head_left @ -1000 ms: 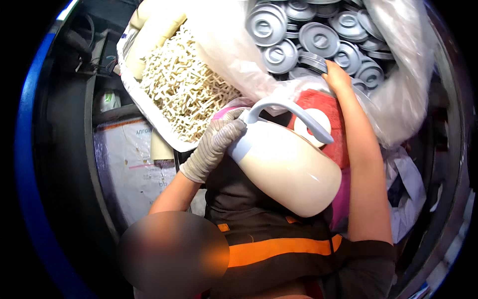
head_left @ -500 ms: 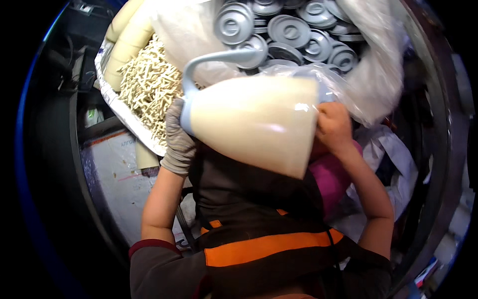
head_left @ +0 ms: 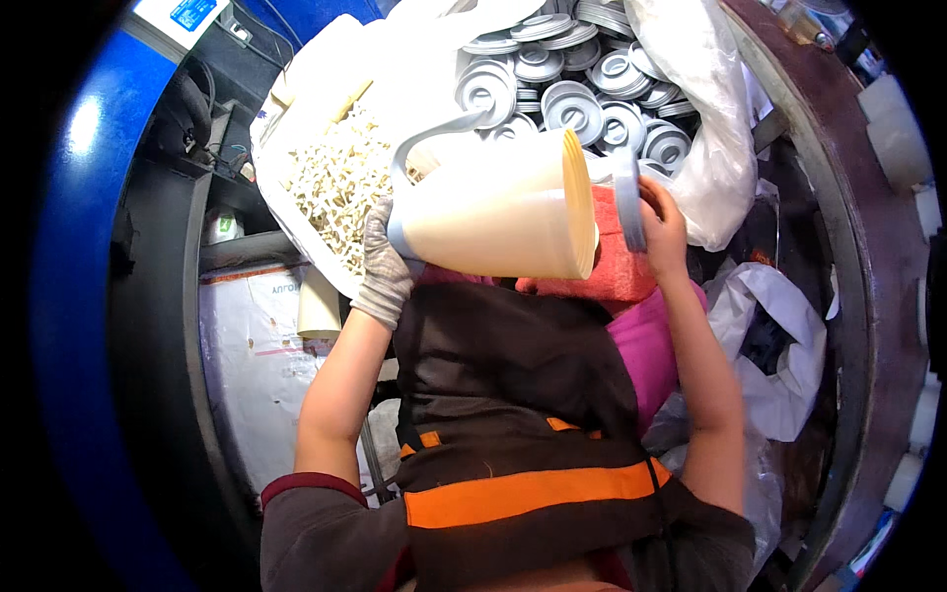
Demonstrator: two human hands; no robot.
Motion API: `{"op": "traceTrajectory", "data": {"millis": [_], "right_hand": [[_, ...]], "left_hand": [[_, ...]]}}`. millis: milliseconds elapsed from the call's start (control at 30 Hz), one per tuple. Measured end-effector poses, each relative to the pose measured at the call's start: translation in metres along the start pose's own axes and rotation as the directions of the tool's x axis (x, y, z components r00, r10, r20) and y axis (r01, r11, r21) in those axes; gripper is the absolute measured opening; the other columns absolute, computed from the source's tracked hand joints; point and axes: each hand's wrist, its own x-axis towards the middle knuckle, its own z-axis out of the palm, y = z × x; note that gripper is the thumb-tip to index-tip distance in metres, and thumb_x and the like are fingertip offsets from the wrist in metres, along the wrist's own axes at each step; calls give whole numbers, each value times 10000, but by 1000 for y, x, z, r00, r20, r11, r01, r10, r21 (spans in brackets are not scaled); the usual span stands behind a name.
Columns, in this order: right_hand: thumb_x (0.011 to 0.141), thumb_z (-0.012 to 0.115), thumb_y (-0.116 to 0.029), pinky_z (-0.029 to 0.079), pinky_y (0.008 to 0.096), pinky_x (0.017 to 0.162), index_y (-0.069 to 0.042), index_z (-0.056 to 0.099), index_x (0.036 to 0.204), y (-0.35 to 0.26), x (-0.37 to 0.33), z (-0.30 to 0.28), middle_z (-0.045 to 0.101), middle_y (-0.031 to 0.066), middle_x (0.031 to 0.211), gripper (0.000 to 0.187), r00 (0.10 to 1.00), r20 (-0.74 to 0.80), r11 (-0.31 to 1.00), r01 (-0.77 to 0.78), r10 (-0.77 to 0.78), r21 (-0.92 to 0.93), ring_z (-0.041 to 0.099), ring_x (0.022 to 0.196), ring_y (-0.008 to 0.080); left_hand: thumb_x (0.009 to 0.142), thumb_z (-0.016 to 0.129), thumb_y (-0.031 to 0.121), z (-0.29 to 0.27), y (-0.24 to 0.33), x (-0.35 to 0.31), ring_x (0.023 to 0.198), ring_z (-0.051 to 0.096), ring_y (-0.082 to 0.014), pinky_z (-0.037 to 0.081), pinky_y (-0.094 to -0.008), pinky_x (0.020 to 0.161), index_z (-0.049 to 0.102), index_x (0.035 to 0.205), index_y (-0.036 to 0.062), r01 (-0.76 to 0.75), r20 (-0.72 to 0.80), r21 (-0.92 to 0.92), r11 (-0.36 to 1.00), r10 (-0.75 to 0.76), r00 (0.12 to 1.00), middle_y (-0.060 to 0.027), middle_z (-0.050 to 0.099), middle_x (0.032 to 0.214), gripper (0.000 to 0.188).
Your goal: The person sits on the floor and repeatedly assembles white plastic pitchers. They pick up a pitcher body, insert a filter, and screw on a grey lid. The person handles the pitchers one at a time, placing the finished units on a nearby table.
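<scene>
A cream pitcher lies on its side in front of me, its wide mouth turned to the right. It has a grey-blue collar at its left end and a curved grey-blue handle on the far side. My left hand, in a pale knit glove, is closed around the collar end. My bare right hand grips a round grey lid, seen nearly edge-on. A gap separates the lid from the pitcher's mouth. Beneath that gap a red cloth shows over my lap.
Beyond the pitcher, a clear plastic bag holds many grey lids. At far left a white sack contains small cream pieces. A cream cup-like piece rests below it. A dark curved table edge runs along the right.
The lid in my right hand has come apart from the pitcher's mouth toward the right, exposing the rim. My left hand keeps its hold. The whole view has shifted.
</scene>
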Motion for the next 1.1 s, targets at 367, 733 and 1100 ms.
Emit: {"op": "traceTrajectory", "data": {"millis": [367,733,1100], "right_hand": [[650,686,-257,420,339,886,-43,548,1202,-103,-105,-3,558,122,1150,608,949,68,930,314,-306,-193,543,1033,243],[583,732,-301,446,373,844,-16,571,1137,-103,-112,-9,559,165,1116,643,750,182,717,661,-636,-221,556,1005,286],[943,459,-311,486,328,870,-43,467,1276,-79,-121,1,563,107,1194,427,793,314,550,-595,523,586,585,1033,192]], "left_hand": [[864,565,344,9,-41,-29,990,590,-258,471,-412,899,532,1184,67,196,65,-37,980,-193,979,-119,616,1101,424],[871,575,330,21,-29,-49,949,597,-239,482,-389,892,545,1120,58,343,84,57,938,-347,934,-119,620,1050,371],[800,652,455,81,34,-106,1233,415,-256,368,-357,1002,644,981,-69,-595,538,548,588,297,789,-176,381,1358,554]]}}
